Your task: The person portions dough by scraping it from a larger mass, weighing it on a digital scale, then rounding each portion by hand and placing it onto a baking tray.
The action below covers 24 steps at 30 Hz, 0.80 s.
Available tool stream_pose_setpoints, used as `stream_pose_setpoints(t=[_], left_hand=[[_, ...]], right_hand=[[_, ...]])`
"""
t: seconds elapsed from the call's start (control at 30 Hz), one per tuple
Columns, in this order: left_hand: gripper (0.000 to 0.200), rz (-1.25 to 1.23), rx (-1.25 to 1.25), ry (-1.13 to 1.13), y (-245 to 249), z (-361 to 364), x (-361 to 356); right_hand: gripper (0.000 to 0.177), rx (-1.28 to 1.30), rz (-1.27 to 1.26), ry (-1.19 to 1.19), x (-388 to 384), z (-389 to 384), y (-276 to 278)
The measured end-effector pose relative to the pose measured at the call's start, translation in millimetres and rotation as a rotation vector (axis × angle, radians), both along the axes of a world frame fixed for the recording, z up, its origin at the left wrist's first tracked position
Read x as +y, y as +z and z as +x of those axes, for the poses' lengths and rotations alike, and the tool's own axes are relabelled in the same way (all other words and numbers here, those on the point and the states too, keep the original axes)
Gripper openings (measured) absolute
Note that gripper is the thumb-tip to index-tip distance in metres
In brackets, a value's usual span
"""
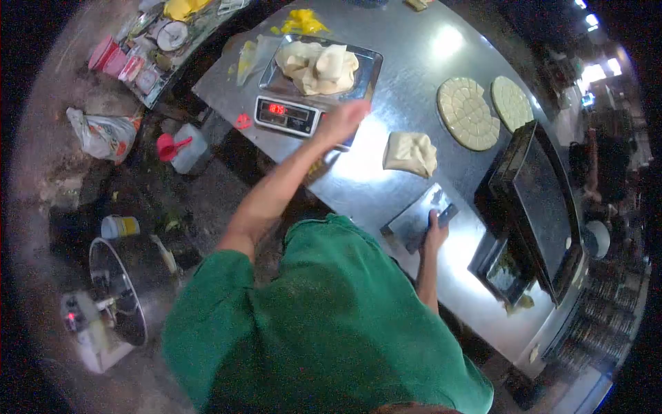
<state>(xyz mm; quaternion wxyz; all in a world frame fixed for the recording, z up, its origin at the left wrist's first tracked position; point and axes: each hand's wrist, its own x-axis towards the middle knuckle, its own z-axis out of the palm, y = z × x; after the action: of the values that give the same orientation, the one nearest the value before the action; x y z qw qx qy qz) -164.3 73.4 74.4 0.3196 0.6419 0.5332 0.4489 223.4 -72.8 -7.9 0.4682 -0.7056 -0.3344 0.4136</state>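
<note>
My left hand hovers by the front right corner of a digital scale with red lit digits. Blur hides how its fingers are set. A large folded lump of dough lies on the scale's metal pan. To the right, on the steel table, sits a smaller squarish piece of dough. My right hand is closed around the dark handle of a wide metal dough scraper. The scraper's blade is low over the table near its front edge.
Two flat dough rounds marked into segments lie at the far right. Black metal trays stand on the table's right end. Yellow fat-like material is behind the scale. A metal mixing bowl stands at lower left.
</note>
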Motion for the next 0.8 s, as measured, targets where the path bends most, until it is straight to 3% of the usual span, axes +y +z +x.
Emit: stream_pose_setpoints(t=[0.07, 0.1, 0.17, 0.23, 0.3, 0.33, 0.43, 0.47, 0.57, 0.8], left_hand=[[0.031, 0.103, -0.051, 0.139, 7, -42, 57], [0.031, 0.117, -0.017, 0.188, 15, -60, 81], [0.031, 0.067, 0.161, 0.273, 47, -82, 112], [0.036, 0.116, 0.195, 0.153, 21, -108, 164], [0.038, 0.010, 0.397, 0.035, 9, -120, 181], [0.040, -0.040, 0.494, -0.022, 5, -122, 190], [0.040, -0.101, 0.476, -0.166, 28, -120, 181], [0.037, -0.033, 0.434, -0.052, 32, -116, 175], [0.037, -0.146, 0.071, 0.064, 21, -117, 183], [0.040, 0.081, -0.020, 0.147, 38, -102, 180]], right_hand=[[0.047, 0.128, 0.079, 0.030, 28, -27, 15], [0.044, 0.201, 0.132, 0.032, 44, -54, 40], [0.040, 0.157, 0.099, 0.138, 81, -74, 33], [0.038, 0.268, 0.081, 0.186, 108, -129, 84], [0.040, 0.172, 0.103, 0.295, 140, -164, 113], [0.040, 0.294, 0.045, 0.326, 157, -176, 114], [0.037, 0.508, -0.023, 0.370, 210, -212, 126], [0.036, 0.498, 0.012, 0.365, 228, -226, 129], [0.034, 0.353, 0.167, 0.380, 281, -265, 123], [0.036, 0.431, 0.046, 0.465, 342, -316, 127]])
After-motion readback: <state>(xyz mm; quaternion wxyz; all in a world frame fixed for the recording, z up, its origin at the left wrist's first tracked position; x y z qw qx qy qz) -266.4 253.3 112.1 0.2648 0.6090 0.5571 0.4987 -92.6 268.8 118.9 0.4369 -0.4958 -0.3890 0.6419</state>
